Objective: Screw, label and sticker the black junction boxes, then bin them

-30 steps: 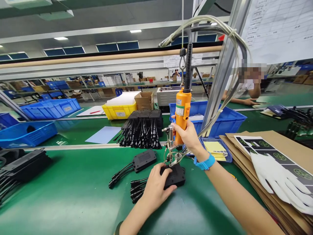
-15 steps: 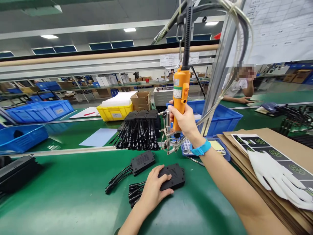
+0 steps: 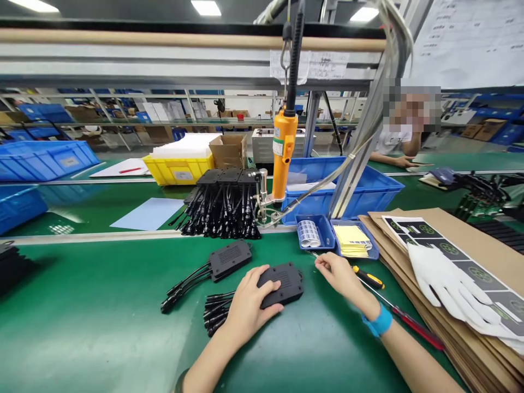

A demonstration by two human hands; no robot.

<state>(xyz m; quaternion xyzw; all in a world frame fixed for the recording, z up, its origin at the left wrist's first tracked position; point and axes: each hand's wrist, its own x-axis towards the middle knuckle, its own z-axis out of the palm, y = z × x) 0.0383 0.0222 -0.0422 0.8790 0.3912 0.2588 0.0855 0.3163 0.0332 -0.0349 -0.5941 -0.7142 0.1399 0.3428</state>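
My left hand [image 3: 251,300] grips a black box [image 3: 286,284] with several black cables, lying on the green mat. To the right of that box, my right hand [image 3: 335,272] has its fingers bent together near the tips of metal tools; whether anything is pinched is too small to tell. A second black box [image 3: 230,260] with cables lies behind and left of the first. Over the bench hangs an orange electric screwdriver [image 3: 284,155], untouched, with a metal fixture beside its lower end. Behind lies a pile of black cabled boxes [image 3: 223,204].
Small blue trays hold a label roll [image 3: 308,233] and yellow papers [image 3: 352,240]. A yellow-handled tool [image 3: 368,277] and a red-handled screwdriver [image 3: 417,327] lie at right, beside cardboard [image 3: 458,224] and a white glove [image 3: 448,278]. A person [image 3: 399,139] sits behind at right.
My right hand has let go of the orange screwdriver and moved down and right to the mat. My left hand stays on the box. The camera view has tilted down.
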